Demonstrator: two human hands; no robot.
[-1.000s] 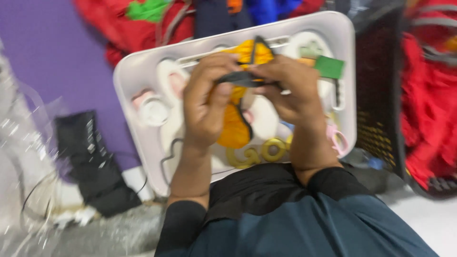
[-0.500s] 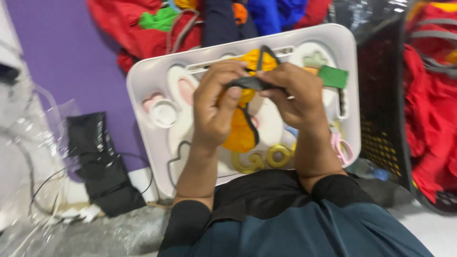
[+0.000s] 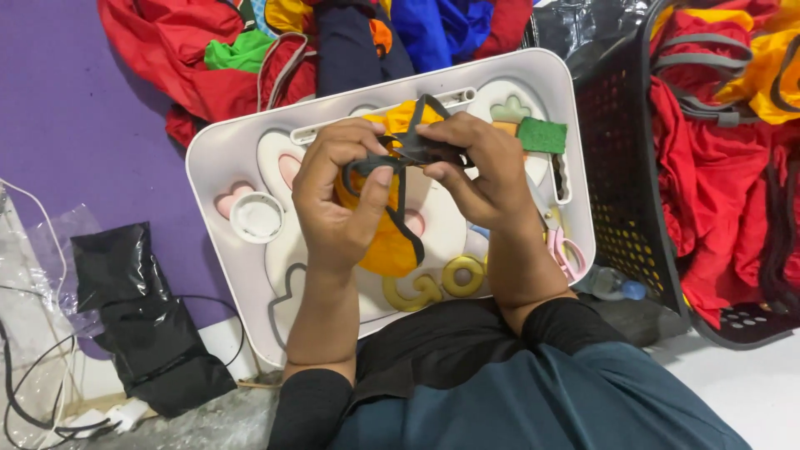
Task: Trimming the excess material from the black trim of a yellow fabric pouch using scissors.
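Note:
Both of my hands are raised over a white lap tray (image 3: 218,158). My left hand (image 3: 342,200) and my right hand (image 3: 483,171) pinch a dark grey strap (image 3: 402,207) between them, and it loops and hangs down between the thumbs. The strap is joined to a yellow-orange piece of cloth (image 3: 390,250) that droops under my left hand onto the tray. The fingertips of both hands nearly meet at the top of the strap.
A green sponge block (image 3: 542,134) and pink scissors (image 3: 568,254) lie on the tray's right side, a round white cup holder (image 3: 256,217) on its left. A black mesh basket (image 3: 633,175) of red cloth stands at right, piled clothes behind, a black bag (image 3: 146,321) and cables at left.
The view has shifted so the tray sits lower and more to the right. My hands keep hold of the strap and have worked it a little, the loop hanging longer now.

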